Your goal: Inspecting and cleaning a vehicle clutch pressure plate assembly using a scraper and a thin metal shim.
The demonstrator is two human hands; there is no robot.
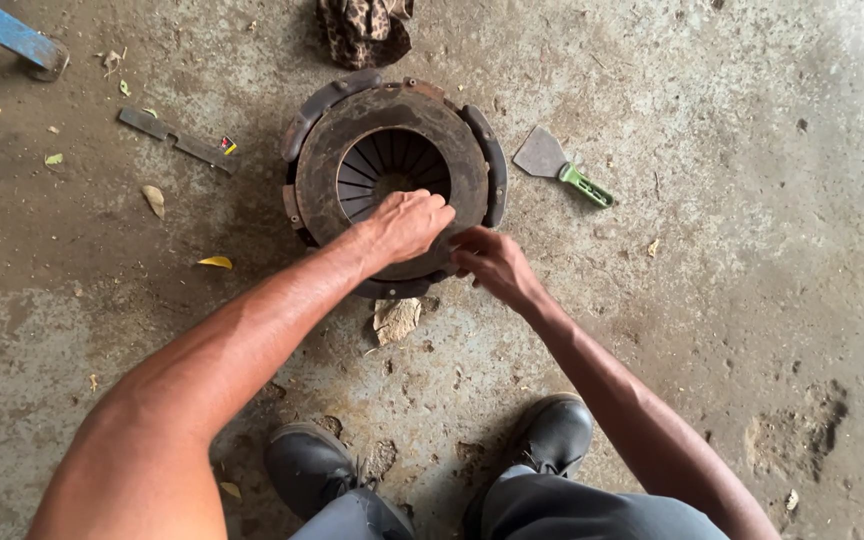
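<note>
Rusty brown steel under both hands: a clutch pressure plate assy [392,180] lying flat on the concrete floor [732,300], a flat friction ring on top w/ the diaphragm spring fingers [377,160] showing thru its round centre opening.

Left hand [407,225] sits on the near edge of the ring, fingers curled down over the inner lip into the opening, gripping the ring's rim; hand mostly closed. Right hand [487,260] is just beside it at the near-right edge, fingers bent and pinching the outer rim of the plate; can't tell how tight. The two hands nearly touch each other.

Outward from there: darker cover housing [492,160] wraps around the ring, showing on the left, top and right sides. Just below the plate, a pale stone chunk [395,318] on the floor. Right of the plate, apart from it, a scraper [557,165] w/ a metal blade and green handle. Left of the plate, a flat metal bar [177,140] lying diagonal. Above the plate at the frame top, a spotted cloth [364,30]. Top-left corner, a blue metal leg [12,35]. Yellow and green leaves [215,262] scattered on the left. Bottom of frame: two black boots [552,435], grey trousers.
</note>
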